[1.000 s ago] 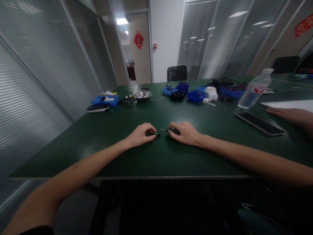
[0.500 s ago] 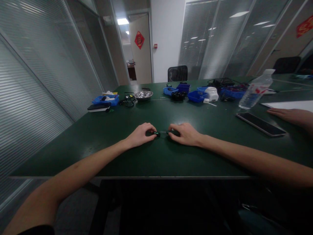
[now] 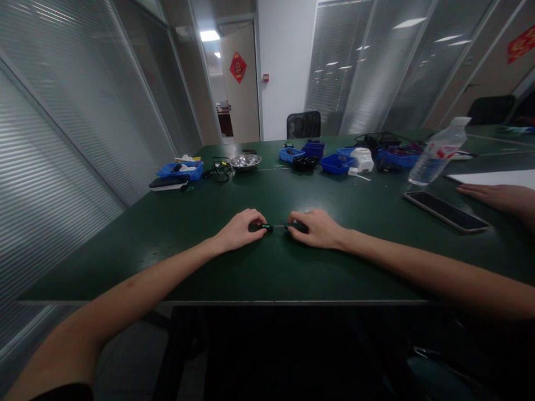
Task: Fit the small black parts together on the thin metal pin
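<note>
Just beyond the table's front edge, my left hand (image 3: 240, 229) is closed, thumb and fingers pinching a small black object (image 3: 268, 228) with a green mark on it. I cannot make out what kind of object it is. Opposite it, my right hand (image 3: 318, 228) wraps round the dark handle of what looks like a screwdriver (image 3: 298, 227). Its thin metal shaft points left at the black object; whether the tip touches it is too small to tell. Both hands rest low over the green table (image 3: 267, 267).
Across the back stand a metal bowl (image 3: 245, 162), blue trays (image 3: 335, 164), a black cable (image 3: 219, 171) and a dark notebook (image 3: 169, 183). To the right are a water bottle (image 3: 438, 153), a phone (image 3: 446, 211) and another person's hand (image 3: 497, 196) beside white paper.
The black object in my left hand has shifted very slightly left, and more of the thin shaft shows between the hands. My right hand stays in place.
</note>
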Action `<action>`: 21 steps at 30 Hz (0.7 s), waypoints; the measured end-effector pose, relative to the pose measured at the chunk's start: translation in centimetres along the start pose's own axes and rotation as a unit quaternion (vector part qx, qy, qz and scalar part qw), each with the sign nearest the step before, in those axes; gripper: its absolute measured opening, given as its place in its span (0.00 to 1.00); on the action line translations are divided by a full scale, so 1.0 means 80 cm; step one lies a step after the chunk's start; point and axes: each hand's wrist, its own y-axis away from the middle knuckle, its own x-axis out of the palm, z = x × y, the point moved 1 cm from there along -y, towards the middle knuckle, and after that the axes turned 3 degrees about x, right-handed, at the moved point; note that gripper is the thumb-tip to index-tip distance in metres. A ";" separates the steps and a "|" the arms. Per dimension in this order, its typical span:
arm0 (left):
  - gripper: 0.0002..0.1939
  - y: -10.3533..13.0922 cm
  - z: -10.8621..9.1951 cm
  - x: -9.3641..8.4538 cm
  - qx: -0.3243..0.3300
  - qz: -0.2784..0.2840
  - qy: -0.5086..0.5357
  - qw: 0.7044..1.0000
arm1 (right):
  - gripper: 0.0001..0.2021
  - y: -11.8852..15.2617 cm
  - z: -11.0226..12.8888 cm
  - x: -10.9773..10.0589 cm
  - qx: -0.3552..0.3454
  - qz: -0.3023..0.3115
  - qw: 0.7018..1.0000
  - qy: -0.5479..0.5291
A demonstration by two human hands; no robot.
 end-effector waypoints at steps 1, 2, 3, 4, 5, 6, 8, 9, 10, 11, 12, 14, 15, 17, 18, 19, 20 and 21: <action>0.11 0.000 0.000 0.000 0.001 0.000 0.000 1.000 | 0.17 0.000 0.000 0.000 -0.002 0.000 1.000 0.001; 0.11 0.000 0.000 0.000 0.001 0.000 -0.001 1.000 | 0.18 0.000 -0.001 0.001 -0.004 0.000 1.000 0.002; 0.11 0.000 0.000 0.000 0.001 -0.001 -0.002 1.000 | 0.18 0.000 -0.001 0.001 -0.006 -0.001 1.000 0.003; 0.11 -0.001 0.000 0.001 0.002 -0.001 -0.004 1.000 | 0.18 0.000 -0.001 0.001 -0.008 -0.002 1.000 0.003; 0.10 -0.001 0.000 0.001 0.001 -0.003 -0.005 1.000 | 0.17 0.000 -0.001 0.001 -0.010 -0.003 1.000 0.003; 0.10 -0.001 0.000 0.001 0.001 -0.003 -0.007 1.000 | 0.17 0.000 -0.001 0.001 -0.011 -0.003 1.000 0.003; 0.10 -0.001 -0.001 0.000 0.001 0.000 -0.007 1.000 | 0.17 0.000 -0.001 0.001 -0.011 0.000 1.000 0.002; 0.10 -0.002 -0.001 0.000 0.001 0.002 -0.006 1.000 | 0.17 0.000 -0.001 0.000 -0.010 0.003 1.000 0.002; 0.10 -0.002 -0.001 0.000 0.002 0.004 -0.004 1.000 | 0.17 0.000 -0.001 0.000 -0.010 0.006 1.000 0.003; 0.11 -0.001 -0.001 0.000 0.004 0.006 -0.003 1.000 | 0.18 0.000 -0.001 0.000 -0.010 0.009 1.000 0.005; 0.11 -0.001 0.000 0.000 0.005 0.008 -0.001 1.000 | 0.18 0.000 0.000 -0.001 -0.011 0.012 1.000 0.006; 0.12 -0.001 0.001 0.000 0.009 0.009 0.000 1.000 | 0.18 0.000 0.000 -0.001 -0.014 0.014 1.000 0.005; 0.12 -0.001 0.002 0.000 0.011 0.009 0.001 1.000 | 0.18 0.000 0.000 -0.001 -0.015 0.013 1.000 0.004; 0.13 0.000 0.003 0.000 0.013 0.008 0.001 1.000 | 0.18 0.000 0.000 -0.001 -0.017 0.012 1.000 0.001; 0.13 0.000 0.003 0.000 0.013 0.008 0.002 1.000 | 0.18 0.000 0.000 -0.001 -0.017 0.011 1.000 0.002; 0.13 0.000 0.003 0.000 0.012 0.008 0.003 1.000 | 0.18 0.000 -0.001 0.000 -0.017 0.011 1.000 0.003; 0.13 0.000 0.003 0.000 0.012 0.009 0.003 1.000 | 0.18 0.000 -0.001 0.000 -0.017 0.011 1.000 0.004; 0.12 0.000 0.003 0.000 0.012 0.010 0.004 1.000 | 0.18 0.000 -0.001 0.000 -0.017 0.011 1.000 0.003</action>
